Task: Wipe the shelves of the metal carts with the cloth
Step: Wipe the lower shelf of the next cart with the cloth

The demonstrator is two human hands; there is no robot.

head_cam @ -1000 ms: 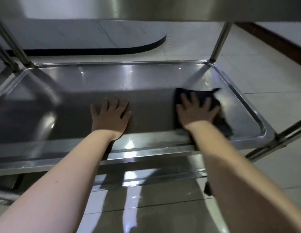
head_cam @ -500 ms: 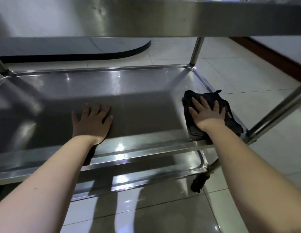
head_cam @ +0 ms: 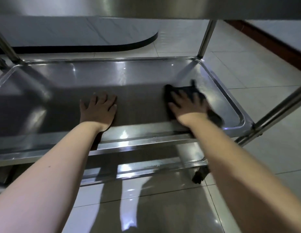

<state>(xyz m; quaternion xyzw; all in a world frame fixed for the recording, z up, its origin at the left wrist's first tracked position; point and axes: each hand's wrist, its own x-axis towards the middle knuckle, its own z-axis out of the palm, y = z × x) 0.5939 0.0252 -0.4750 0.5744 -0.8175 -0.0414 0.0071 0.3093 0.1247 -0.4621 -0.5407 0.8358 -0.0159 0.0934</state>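
The middle shelf (head_cam: 129, 76) of a stainless steel cart fills the view, a shallow tray with a raised rim. A black cloth (head_cam: 188, 90) lies on its right part, blurred by motion. My right hand (head_cam: 188, 106) presses flat on the cloth with spread fingers, a short way in from the right rim. My left hand (head_cam: 98, 111) rests flat on the bare shelf near the front edge, fingers straight, holding nothing. The cloth's near part is hidden under my right hand.
The cart's top shelf (head_cam: 180, 7) overhangs the view. Upright posts stand at the back right (head_cam: 206, 37), front right (head_cam: 280, 110) and back left (head_cam: 5, 46). A lower shelf (head_cam: 146, 167) and a black caster (head_cam: 201, 175) sit below. Tiled floor (head_cam: 264, 78) surrounds the cart.
My right hand has slid the cloth leftward, away from the shelf's right rim. My left hand stays flat on the shelf. The camera view has shifted.
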